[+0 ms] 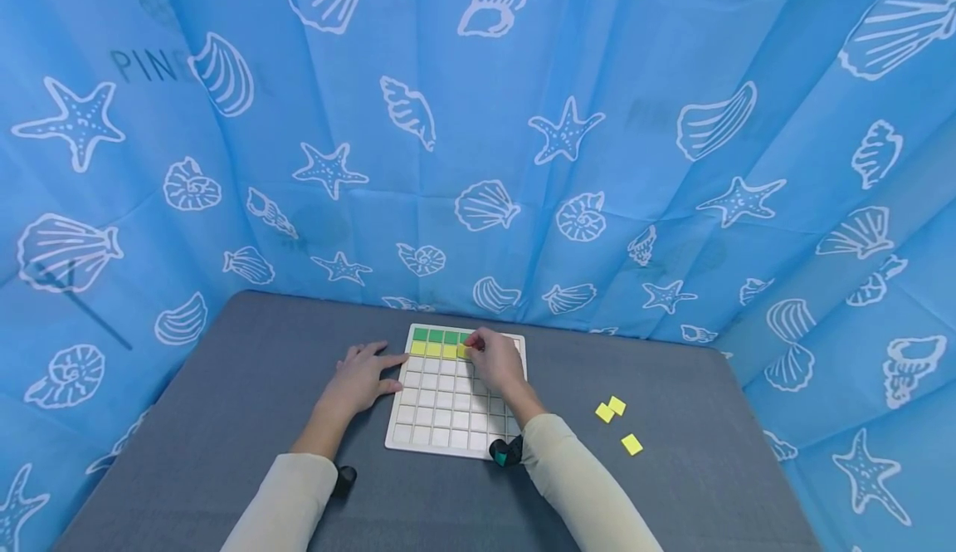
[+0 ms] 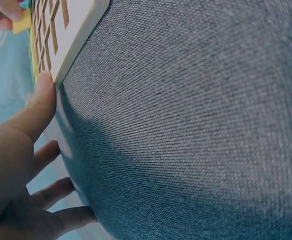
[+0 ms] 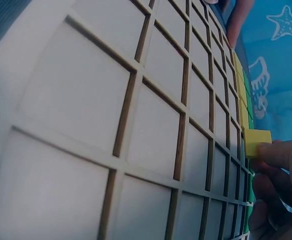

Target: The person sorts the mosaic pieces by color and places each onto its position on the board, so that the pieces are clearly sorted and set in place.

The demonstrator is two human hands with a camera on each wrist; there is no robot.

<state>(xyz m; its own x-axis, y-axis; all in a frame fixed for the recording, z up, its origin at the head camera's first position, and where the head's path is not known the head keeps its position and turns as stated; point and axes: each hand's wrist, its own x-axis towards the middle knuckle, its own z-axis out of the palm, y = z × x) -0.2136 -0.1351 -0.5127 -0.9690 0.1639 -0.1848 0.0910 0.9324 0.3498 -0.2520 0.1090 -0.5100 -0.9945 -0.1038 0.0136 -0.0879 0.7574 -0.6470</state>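
Note:
A white square grid board (image 1: 423,412) lies on the table, its cells edged by raised ridges. Green tiles (image 1: 436,336) fill part of its far row, and yellow tiles (image 1: 434,349) line the row below from the left. My right hand (image 1: 499,363) pinches a yellow tile (image 3: 255,143) between thumb and fingers, at the right end of that yellow row. The tile stands tilted over its cell in the right wrist view. With spread, fairly straight fingers, my left hand (image 1: 357,379) touches the board's left edge with thumb and index finger.
Several loose yellow tiles, one of them nearest the front (image 1: 631,444), lie on the grey table (image 1: 299,328) right of the board. A blue curtain (image 1: 523,145) with white shells and starfish hangs behind and at both sides. Dark bands circle both wrists.

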